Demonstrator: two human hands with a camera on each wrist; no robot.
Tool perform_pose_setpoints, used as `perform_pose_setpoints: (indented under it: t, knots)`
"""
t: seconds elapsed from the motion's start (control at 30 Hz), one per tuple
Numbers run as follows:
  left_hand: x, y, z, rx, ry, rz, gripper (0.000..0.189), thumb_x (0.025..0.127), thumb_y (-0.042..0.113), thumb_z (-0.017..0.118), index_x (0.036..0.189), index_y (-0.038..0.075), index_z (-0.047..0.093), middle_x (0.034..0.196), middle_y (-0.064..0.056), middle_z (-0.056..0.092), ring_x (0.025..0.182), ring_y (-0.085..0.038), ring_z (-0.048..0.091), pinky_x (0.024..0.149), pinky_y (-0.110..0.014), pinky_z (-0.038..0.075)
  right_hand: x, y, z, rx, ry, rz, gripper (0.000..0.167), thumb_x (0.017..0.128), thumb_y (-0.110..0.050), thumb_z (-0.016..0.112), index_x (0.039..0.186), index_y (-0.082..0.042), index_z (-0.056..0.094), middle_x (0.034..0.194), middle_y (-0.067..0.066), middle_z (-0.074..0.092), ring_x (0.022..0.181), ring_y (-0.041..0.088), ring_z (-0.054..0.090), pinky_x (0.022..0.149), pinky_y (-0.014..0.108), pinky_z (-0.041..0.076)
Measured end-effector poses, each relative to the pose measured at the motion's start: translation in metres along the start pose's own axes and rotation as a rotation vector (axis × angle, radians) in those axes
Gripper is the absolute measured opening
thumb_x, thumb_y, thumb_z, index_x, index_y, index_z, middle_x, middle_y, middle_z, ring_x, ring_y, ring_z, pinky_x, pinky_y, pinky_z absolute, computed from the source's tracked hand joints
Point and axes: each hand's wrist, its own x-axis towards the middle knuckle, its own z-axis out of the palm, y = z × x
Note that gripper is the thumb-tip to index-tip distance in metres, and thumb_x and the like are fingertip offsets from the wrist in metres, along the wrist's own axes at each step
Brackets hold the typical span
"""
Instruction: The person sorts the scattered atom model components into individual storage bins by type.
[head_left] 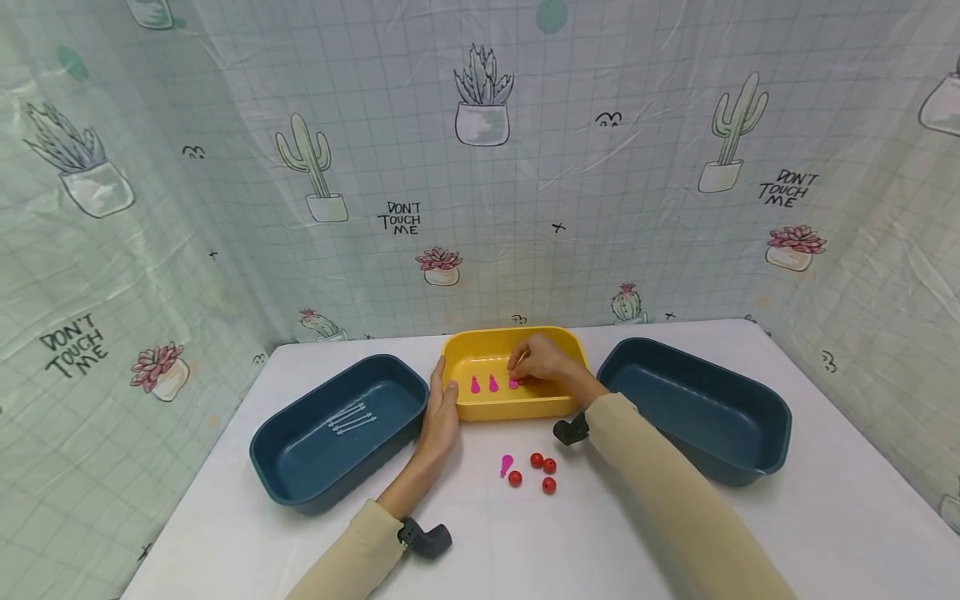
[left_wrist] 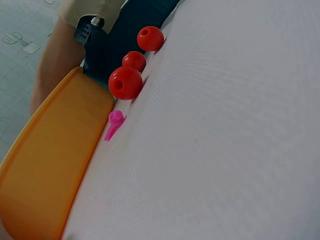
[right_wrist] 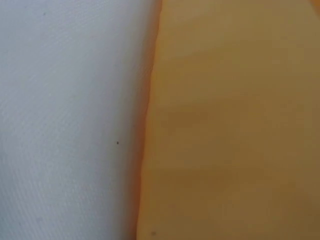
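Note:
My right hand [head_left: 542,360] reaches into a yellow tray [head_left: 517,408], fingertips down at its floor. Thumb and fingers pinch a small pink peg [head_left: 513,384], partly covered by them. Left of it in the same tray lie two more pink pegs [head_left: 483,384], side by side. Against the tray's left end rests my left hand [head_left: 441,412], its fingers straight along the wall and the thumb at the front corner. The left wrist view shows the tray's outer wall [left_wrist: 60,150], and the right wrist view has that wall [right_wrist: 225,140] up close.
Several red beads [head_left: 549,485] and a pink peg [head_left: 507,464] lie on the white table [head_left: 480,550] before the tray. A dark blue tray [head_left: 300,492] with several thin pale sticks [head_left: 351,418] stands left. Another dark blue tray [head_left: 697,408] is at the right.

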Motion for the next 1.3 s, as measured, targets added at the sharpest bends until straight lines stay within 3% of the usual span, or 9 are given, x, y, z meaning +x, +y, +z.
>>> perform_pose_setpoints:
  t: [0.43, 1.3]
  knots:
    - [0.0004, 0.0008, 0.0007, -0.006, 0.005, -0.006, 0.057, 0.113, 0.028, 0.031, 0.167, 0.024, 0.014, 0.175, -0.001, 0.014, 0.162, -0.027, 0.013, 0.131, -0.052, 0.008, 0.0015, -0.0007, 0.0010, -0.002, -0.012, 0.047, 0.008, 0.090, -0.007, 0.078, 0.096, -0.002, 0.078, 0.083, 0.010, 0.073, 0.062, 0.019, 0.063, 0.063, 0.021, 0.056]
    - [-0.0007, 0.0000, 0.0007, 0.002, 0.003, -0.006, 0.057, 0.113, 0.030, 0.031, 0.167, 0.025, 0.014, 0.175, -0.001, 0.015, 0.162, -0.027, 0.015, 0.131, -0.052, 0.010, -0.0008, 0.0002, 0.0016, -0.031, -0.019, 0.025, 0.012, 0.093, -0.011, 0.077, 0.102, -0.003, 0.079, 0.088, 0.009, 0.073, 0.067, 0.021, 0.063, 0.065, 0.020, 0.053]
